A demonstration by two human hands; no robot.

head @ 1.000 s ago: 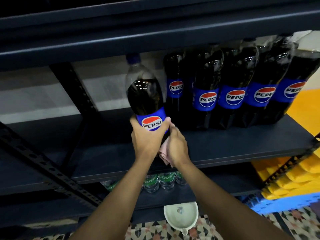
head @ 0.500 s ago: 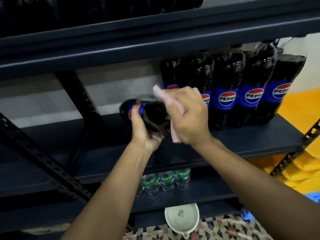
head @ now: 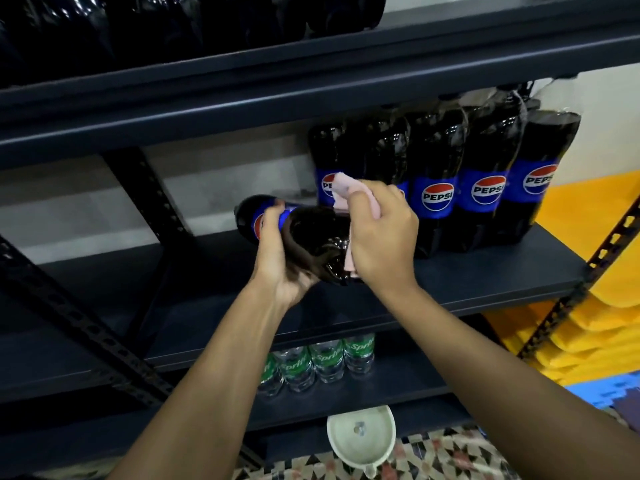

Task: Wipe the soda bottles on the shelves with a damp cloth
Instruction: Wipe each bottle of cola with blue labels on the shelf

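A dark Pepsi bottle [head: 311,237] with a blue label lies tipped on its side above the middle shelf, its base toward me. My left hand [head: 277,261] grips it from below at the label and lower body. My right hand [head: 377,237] holds a pink cloth [head: 346,192] and presses it against the bottle's base end. A row of upright Pepsi bottles [head: 438,188] stands on the same shelf to the right, behind my right hand.
The dark metal shelf [head: 485,282] has bare room at the left. More dark bottles [head: 173,26] fill the shelf above. Sprite bottles [head: 325,362] stand on the shelf below. A pale bowl [head: 362,441] sits on the patterned floor. Yellow mats [head: 595,323] lie at right.
The bottle went from upright to lying on its side in my left hand. My right hand rose with the cloth from the bottle's lower side to its base end.
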